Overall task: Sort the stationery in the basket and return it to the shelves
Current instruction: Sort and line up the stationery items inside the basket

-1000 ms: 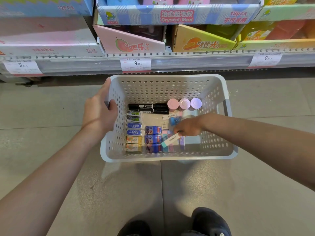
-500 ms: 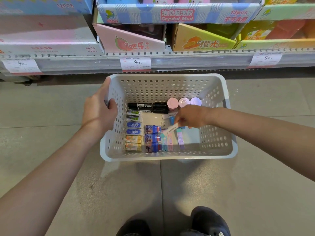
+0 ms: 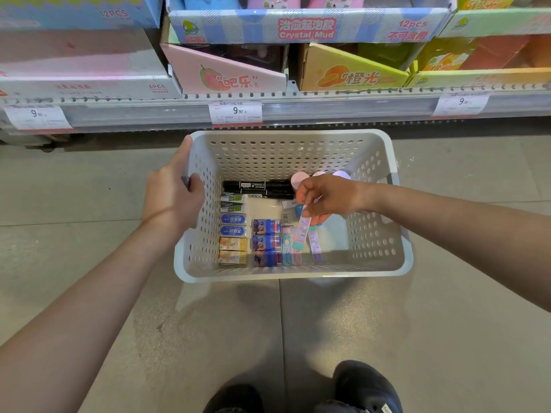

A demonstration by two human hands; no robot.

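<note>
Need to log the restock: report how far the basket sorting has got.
Done: nothing visibly shelved yet. In hand: the right hand pinches a slim pastel stick lifted above the others, while the left hand grips the white basket by its rim. Left: the black markers, the boxed erasers, the round pink tubs and other pastel sticks remain inside.

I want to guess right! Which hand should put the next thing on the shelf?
Probably the right hand. It already pinches a long pastel eraser stick lifted above the others in the basket. The left hand is busy gripping the basket's left rim.
</note>
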